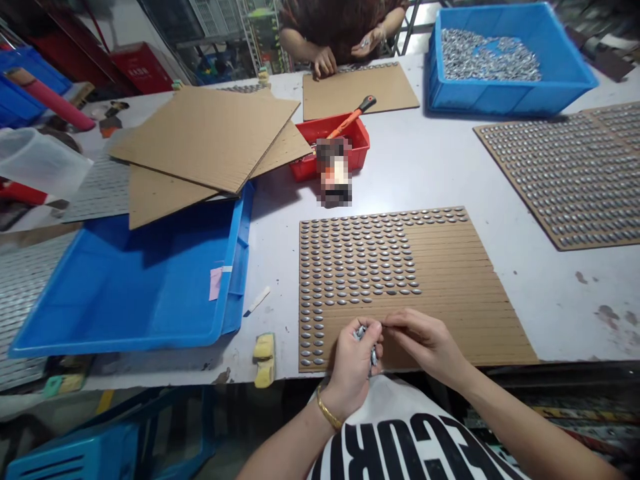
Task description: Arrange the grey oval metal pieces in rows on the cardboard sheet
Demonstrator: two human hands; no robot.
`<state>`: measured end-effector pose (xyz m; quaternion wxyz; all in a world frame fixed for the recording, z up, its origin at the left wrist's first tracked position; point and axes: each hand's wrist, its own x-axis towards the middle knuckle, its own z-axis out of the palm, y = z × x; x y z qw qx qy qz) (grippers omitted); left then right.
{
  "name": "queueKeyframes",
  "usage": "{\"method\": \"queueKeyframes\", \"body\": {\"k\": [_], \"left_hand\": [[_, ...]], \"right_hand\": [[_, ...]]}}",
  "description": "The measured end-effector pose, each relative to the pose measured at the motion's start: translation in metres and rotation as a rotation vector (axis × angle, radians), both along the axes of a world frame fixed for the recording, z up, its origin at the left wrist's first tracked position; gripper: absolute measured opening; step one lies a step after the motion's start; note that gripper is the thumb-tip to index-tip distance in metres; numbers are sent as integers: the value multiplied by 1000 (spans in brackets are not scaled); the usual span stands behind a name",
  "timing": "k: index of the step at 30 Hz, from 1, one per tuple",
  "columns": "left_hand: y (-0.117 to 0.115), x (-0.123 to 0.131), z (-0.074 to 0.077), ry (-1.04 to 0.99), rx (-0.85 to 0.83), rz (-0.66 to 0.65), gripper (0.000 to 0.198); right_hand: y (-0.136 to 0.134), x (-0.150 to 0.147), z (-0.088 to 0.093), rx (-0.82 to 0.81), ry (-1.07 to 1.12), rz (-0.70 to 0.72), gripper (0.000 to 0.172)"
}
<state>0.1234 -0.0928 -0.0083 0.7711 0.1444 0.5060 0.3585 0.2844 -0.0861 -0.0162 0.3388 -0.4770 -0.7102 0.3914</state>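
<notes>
My left hand is shut on a bunch of small silver oval metal pieces, just above the near edge of a grooved cardboard sheet. My right hand comes in from the right, its fingertips pinching at the top of that bunch. Rows of the same silver pieces stand in the sheet's grooves, covering its left part. The grooves nearest my hands and at the right show bare cardboard. My left wrist wears a gold bangle.
A blue crate of silver pieces stands far right, above a filled cardboard sheet. A large blue tray lies left, below stacked cardboard sheets. A red tray holds an orange-handled tool. A co-worker's hands work across the table.
</notes>
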Motion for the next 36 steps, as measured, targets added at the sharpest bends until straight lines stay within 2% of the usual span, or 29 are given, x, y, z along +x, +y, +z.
{"method": "queueKeyframes", "body": {"k": [3,6,9,17,36], "left_hand": [[3,-3,1,-38,-47,35,31],[7,-10,4,-180,-152,97,31],[8,-18,5,-270,-182,143,26],[-4,-17,-2,-211,-133,79,23],[-3,-14,-6,-155,-122,69,21]], "right_hand": [[4,5,-3,85,-69,-34,15],[11,12,-9,190,-156,-83,16],[18,16,-18,243,-208,-81,17],[30,5,-33,344,-344,-64,19],[31,0,-32,368,-563,-56,23]]}}
